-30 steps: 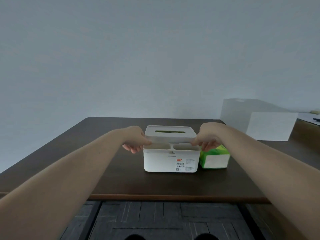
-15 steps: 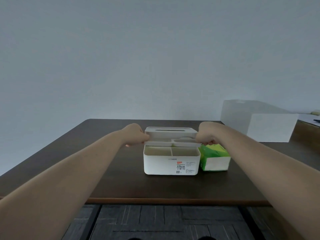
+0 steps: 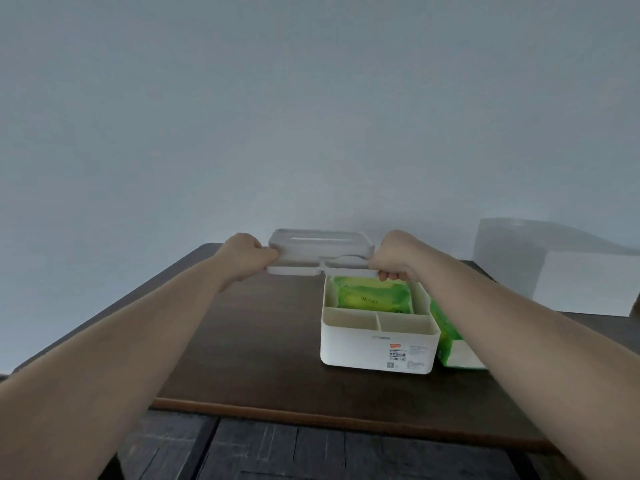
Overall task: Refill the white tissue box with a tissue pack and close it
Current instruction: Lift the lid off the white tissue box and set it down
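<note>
The white tissue box [image 3: 377,351] stands open on the dark table [image 3: 263,341], right of centre. A green tissue pack [image 3: 372,299] lies in its rear compartment; the two small front compartments hold nothing. The white lid [image 3: 320,252], with a slot on top, hangs in the air above and to the left of the box. My left hand [image 3: 244,254] grips its left end and my right hand [image 3: 394,256] grips its right end. A second green tissue pack [image 3: 450,344] lies against the box's right side, partly hidden by my right forearm.
A large white box [image 3: 554,268] stands at the table's back right. The table's front edge [image 3: 311,415] runs below the tissue box, with dark flooring beneath. A plain grey wall rises behind the table.
Both hands have lifted the lid off the box and carried it up and to the left. The box's inside with the green pack now shows. The camera view has shifted left.
</note>
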Action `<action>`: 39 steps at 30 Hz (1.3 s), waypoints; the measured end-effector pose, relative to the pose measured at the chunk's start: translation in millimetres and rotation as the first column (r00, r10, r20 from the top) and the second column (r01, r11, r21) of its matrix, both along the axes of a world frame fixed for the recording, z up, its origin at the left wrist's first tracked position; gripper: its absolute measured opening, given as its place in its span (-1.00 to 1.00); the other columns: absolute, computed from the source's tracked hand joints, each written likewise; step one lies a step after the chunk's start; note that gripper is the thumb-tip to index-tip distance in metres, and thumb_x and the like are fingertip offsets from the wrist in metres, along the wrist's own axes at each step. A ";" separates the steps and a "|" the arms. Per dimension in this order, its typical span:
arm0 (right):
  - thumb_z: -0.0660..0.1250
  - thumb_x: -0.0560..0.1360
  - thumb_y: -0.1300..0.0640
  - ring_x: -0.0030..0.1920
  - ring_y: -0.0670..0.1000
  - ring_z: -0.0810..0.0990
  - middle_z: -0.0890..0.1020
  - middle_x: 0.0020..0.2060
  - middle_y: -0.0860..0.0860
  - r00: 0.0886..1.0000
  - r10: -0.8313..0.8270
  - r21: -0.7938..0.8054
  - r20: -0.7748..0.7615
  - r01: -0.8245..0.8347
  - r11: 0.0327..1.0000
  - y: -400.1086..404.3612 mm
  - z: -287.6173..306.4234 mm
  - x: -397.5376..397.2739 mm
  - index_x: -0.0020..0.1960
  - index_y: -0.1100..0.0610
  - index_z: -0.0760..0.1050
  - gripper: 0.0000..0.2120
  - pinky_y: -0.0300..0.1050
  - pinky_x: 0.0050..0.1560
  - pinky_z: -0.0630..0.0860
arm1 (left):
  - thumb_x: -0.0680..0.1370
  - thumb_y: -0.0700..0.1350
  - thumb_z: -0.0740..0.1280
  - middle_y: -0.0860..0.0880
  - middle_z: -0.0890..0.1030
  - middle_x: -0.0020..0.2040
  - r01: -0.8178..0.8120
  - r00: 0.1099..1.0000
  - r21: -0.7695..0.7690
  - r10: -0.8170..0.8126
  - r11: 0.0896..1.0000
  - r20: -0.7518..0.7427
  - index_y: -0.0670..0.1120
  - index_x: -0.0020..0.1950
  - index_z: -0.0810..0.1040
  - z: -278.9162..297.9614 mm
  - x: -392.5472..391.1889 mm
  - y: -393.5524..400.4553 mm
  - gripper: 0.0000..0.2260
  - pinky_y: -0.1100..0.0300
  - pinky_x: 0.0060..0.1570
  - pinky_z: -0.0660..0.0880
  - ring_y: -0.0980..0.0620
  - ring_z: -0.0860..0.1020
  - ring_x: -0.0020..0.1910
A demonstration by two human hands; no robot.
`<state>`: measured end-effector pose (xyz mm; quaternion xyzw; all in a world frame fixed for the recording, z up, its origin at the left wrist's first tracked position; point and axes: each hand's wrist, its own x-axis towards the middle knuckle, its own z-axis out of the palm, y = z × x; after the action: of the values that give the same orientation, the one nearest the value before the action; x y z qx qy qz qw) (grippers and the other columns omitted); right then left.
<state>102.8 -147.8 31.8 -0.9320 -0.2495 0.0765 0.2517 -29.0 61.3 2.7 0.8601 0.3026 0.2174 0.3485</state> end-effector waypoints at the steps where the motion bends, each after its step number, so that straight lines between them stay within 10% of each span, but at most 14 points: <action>1: 0.25 0.51 0.26 -0.50 -0.01 0.36 0.53 -0.45 0.07 1.000 0.019 0.001 -0.004 -0.019 1.000 10.0 -0.4 -2.9 -0.36 0.24 0.46 -0.74 -0.22 -0.49 0.28 | 0.42 -0.07 0.28 -0.05 0.29 -0.44 -0.019 1.000 -0.007 0.019 1.000 0.005 -0.05 -0.44 0.25 -2.2 -4.9 7.4 -0.71 0.18 -0.38 0.15 -0.03 0.22 -0.43; 24: 0.32 0.43 0.31 -0.15 0.14 0.53 0.55 -0.20 0.12 0.953 0.273 -0.350 0.134 -0.212 0.913 173.9 -80.5 -15.2 -0.02 0.19 0.53 -0.86 -0.09 -0.12 0.43 | 0.51 -0.12 0.24 -0.01 0.39 -0.45 -0.309 0.908 0.171 0.344 0.936 -0.239 -0.10 -0.45 0.29 -99.7 -43.3 126.2 -0.67 0.20 -0.45 0.24 0.01 0.36 -0.45; 39: 0.17 0.53 0.24 -0.33 0.07 0.55 0.59 -0.35 0.08 0.945 0.326 -0.432 0.017 -0.287 0.855 181.9 -84.2 -12.9 -0.35 0.21 0.48 -0.70 -0.05 0.06 0.54 | 0.48 0.01 0.22 0.00 0.49 -0.29 -0.338 0.862 0.180 0.381 0.924 -0.333 -0.10 -0.25 0.44 -110.2 -39.8 127.4 -0.79 0.19 -0.30 0.32 -0.02 0.43 -0.30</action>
<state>90.0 34.1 -52.5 -0.9149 -0.3831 0.1261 0.0164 -68.8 188.7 -107.5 0.8321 0.5037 0.1334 0.1899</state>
